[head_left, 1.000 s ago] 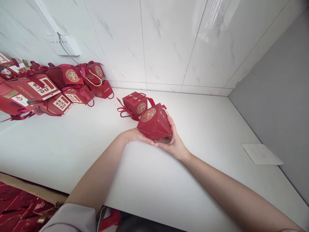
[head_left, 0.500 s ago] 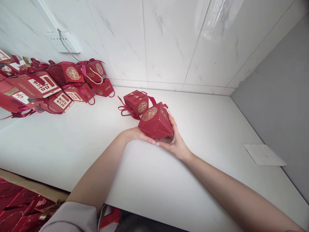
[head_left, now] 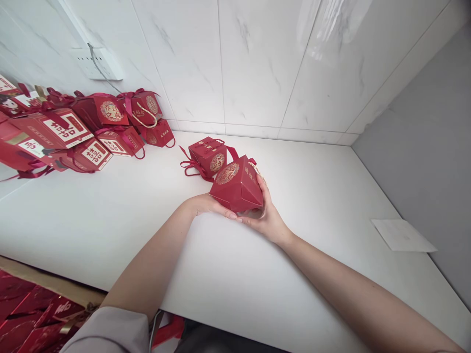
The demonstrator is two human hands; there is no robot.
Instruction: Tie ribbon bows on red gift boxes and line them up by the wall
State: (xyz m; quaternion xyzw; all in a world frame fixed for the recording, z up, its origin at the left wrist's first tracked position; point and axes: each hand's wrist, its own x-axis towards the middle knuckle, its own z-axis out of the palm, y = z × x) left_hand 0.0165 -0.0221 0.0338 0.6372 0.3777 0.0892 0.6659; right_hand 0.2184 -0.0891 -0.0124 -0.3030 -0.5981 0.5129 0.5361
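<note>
Between both hands I hold a red gift box [head_left: 241,184] with a round gold emblem, tilted over the white table. My left hand [head_left: 215,205] is under its lower left edge; most of its fingers are hidden by the box. Around the box's right side curls my right hand [head_left: 268,213], its thumb meeting the left thumb below. A gold cord handle [head_left: 258,171] shows by the right fingers. Just behind sits a second red gift box [head_left: 208,154] with a rope handle and a ribbon bow [head_left: 195,165] on its left.
Several red gift boxes [head_left: 61,127] with ribbons are piled at the back left, below a wall socket [head_left: 97,63] with a grey cable. A white sheet [head_left: 403,235] lies at the table's right edge. At lower left stands a carton [head_left: 86,294] of red packaging.
</note>
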